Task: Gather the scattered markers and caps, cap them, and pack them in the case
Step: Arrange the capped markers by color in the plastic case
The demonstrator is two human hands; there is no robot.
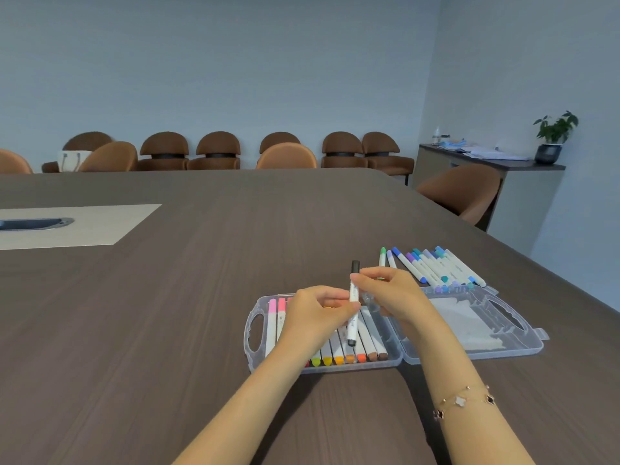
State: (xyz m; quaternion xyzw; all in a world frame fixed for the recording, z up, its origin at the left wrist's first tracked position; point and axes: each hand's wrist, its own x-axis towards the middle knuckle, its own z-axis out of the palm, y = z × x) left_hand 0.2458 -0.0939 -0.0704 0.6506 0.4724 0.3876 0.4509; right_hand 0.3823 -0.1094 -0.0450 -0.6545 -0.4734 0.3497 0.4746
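Note:
A clear plastic case (399, 359) lies open on the table, its left tray holding a row of capped markers (365, 337) from pink to brown. Over that tray both hands hold one white marker with black caps (354, 293), nearly upright. My left hand (318, 313) pinches its lower barrel. My right hand (389, 290) pinches it just under the top black cap. A loose bunch of blue, purple, teal and green markers (436, 268) lies on the table behind the case's right half.
The case's right half (469, 322) holds a white sheet. The dark wooden table (167, 313) has a pale inset panel (84, 224) far left. Brown chairs (218, 151) line the far edge; a sideboard with a plant (553, 135) stands right.

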